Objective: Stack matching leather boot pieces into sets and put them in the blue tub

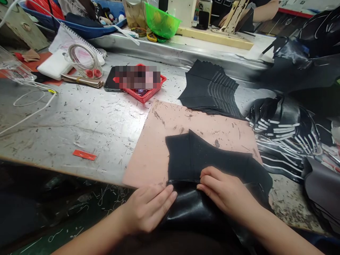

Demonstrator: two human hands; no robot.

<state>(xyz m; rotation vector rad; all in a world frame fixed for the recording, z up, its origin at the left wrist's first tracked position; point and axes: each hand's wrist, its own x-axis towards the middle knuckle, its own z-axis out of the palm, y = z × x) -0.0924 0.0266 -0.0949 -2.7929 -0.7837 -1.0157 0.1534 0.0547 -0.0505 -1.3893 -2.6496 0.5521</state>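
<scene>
A shiny black leather piece [196,212] hangs over the table's front edge, and its top edge meets the lower edge of a matte black cut piece [183,156]. My left hand [148,205] has its fingertips pressed together on the left end of that edge, thumb hidden. Farther right along the same edge, my right hand [223,187] pinches the leather between thumb and fingers. The matte piece lies flat on a pink board [146,156] marked with dark scraps.
Behind the board lies a fanned stack of black pieces [209,88]. White-edged black strips [281,124] crowd the right side. A red basket [145,95], a phone [111,79] and an orange tag [84,155] lie to the left. Across the table, a co-worker's arm [265,10] shows.
</scene>
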